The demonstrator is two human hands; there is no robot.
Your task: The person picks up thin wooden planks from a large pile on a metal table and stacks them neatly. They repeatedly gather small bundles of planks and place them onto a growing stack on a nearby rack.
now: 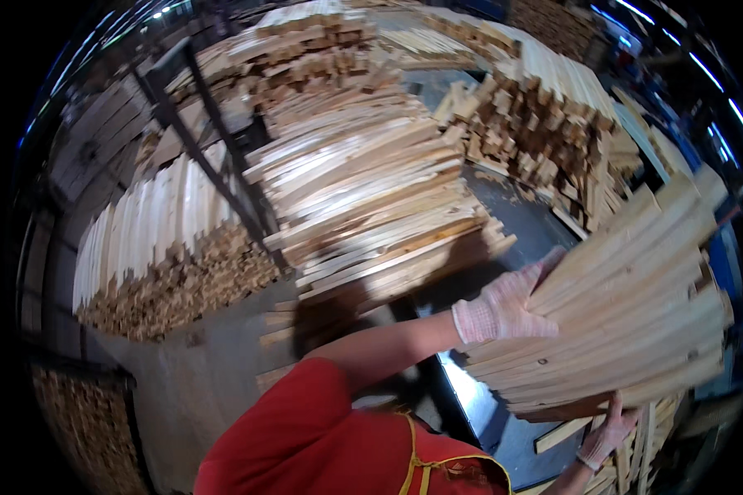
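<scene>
A wide row of pale wooden slats [627, 305], pressed side by side, is between my two hands at the right, tilted over a metal table [516, 445]. My left hand [507, 305], in a pinkish-white knit glove, grips the row's left edge. Its thumb lies along the wood, and the other fingers are partly hidden. At the near edge my right hand [610, 433], gloved alike, holds the slats from below, with part of its fingers behind the wood. Loose wooden strips [565, 433] lie beside and under the right hand.
A large slat stack [371, 198] stands ahead, with another stack [153, 223] to its left by a dark metal frame [210, 136]. A slat pile [544, 107] rises at the far right. Cut wood [87, 421] fills a rack at the lower left.
</scene>
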